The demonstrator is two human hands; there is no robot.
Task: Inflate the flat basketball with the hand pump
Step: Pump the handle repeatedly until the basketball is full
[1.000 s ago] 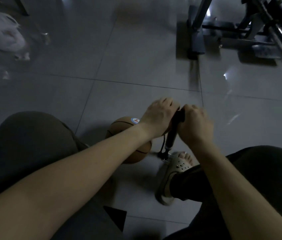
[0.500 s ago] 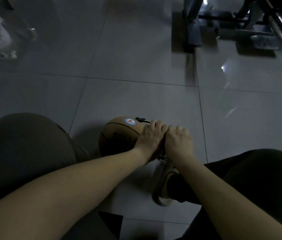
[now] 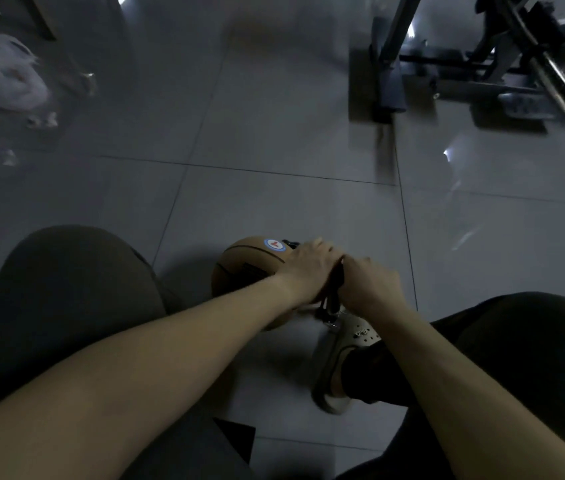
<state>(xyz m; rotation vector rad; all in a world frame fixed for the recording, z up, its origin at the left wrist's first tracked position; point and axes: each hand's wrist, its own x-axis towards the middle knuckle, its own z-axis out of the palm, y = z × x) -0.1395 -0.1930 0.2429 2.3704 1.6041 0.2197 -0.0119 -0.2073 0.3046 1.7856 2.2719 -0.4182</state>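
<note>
Left hand point(image 3: 305, 271), right hand point(image 3: 367, 285) grip upright pump point(image 3: 334, 294) beside basketball point(image 3: 243, 268).

After the downstroke, the left hand point(image 3: 309, 271) and right hand point(image 3: 367, 285) have drawn the pump handle point(image 3: 337, 278) partway up again.

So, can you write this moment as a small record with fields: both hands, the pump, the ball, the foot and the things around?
left hand: grips the pump handle
right hand: grips the same handle from the other side
pump: black, upright, handle pushed low
basketball: brown, on the floor left of the pump, round sticker on top
shoe: beige, toe at the pump's base
surroundings: white bag far left, metal frame far right
</note>
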